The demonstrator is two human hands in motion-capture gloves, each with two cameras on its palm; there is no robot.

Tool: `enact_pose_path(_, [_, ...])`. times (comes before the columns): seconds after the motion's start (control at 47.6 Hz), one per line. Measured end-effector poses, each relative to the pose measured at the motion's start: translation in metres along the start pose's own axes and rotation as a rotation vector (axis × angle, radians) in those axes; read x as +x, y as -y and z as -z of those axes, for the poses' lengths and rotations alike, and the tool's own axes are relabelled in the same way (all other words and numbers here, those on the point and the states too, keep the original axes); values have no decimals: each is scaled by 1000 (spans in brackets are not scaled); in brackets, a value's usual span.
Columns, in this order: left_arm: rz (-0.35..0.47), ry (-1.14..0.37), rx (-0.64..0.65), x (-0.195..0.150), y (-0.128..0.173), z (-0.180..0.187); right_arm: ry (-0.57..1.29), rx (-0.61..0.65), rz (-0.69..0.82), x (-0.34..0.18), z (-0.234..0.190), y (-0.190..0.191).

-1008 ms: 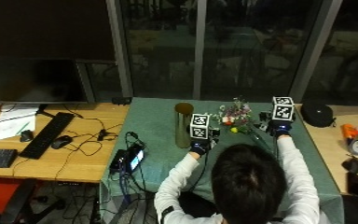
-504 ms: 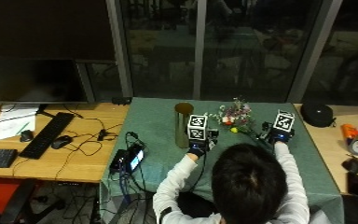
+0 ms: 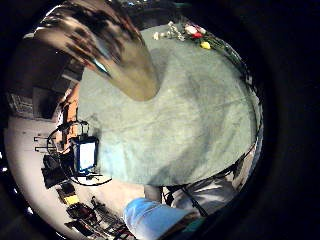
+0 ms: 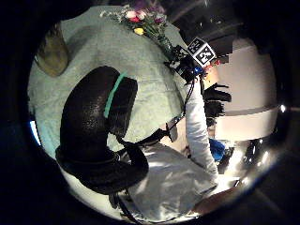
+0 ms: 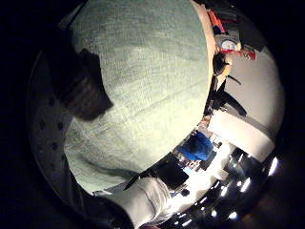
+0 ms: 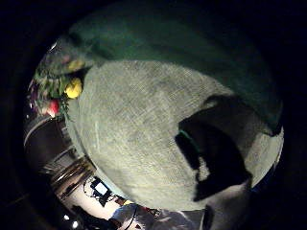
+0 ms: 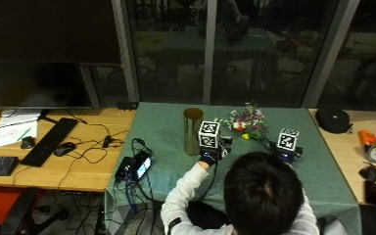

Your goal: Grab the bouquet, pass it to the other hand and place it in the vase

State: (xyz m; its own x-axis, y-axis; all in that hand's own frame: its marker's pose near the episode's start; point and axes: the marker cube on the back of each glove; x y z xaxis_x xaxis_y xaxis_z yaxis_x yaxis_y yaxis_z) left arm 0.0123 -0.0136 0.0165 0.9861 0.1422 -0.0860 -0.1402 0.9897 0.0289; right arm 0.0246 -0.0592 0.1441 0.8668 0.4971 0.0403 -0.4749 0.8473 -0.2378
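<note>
You are only beginning: the bouquet is lying on the green tablecloth, just beyond your right hand, not yet lifted. Its fingers, as far as I can judge, are hovering over bare cloth and holding nothing. Your left hand is waiting beside the tall vase, fingers loosely curled and empty. Picking up, passing and placing are all remaining.

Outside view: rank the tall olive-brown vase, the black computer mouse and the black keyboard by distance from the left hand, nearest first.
1. Tall olive-brown vase, just beside the left hand on the green cloth.
2. Black computer mouse, on the wooden desk.
3. Black keyboard, just beyond the mouse.
</note>
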Motion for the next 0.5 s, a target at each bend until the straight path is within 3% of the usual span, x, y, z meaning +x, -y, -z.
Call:
enact_pose_path(0.147, [5,3,-18,-3,3,-1,49,48,-55,0,2,-3])
enact_pose_path(0.357, [23,-35,-70,-14,8,1,145,271,-75,9,7,12])
enact_pose_path(0.504, [20,-168,-244,-6,-18,40,289,472,-80,9,12,20])
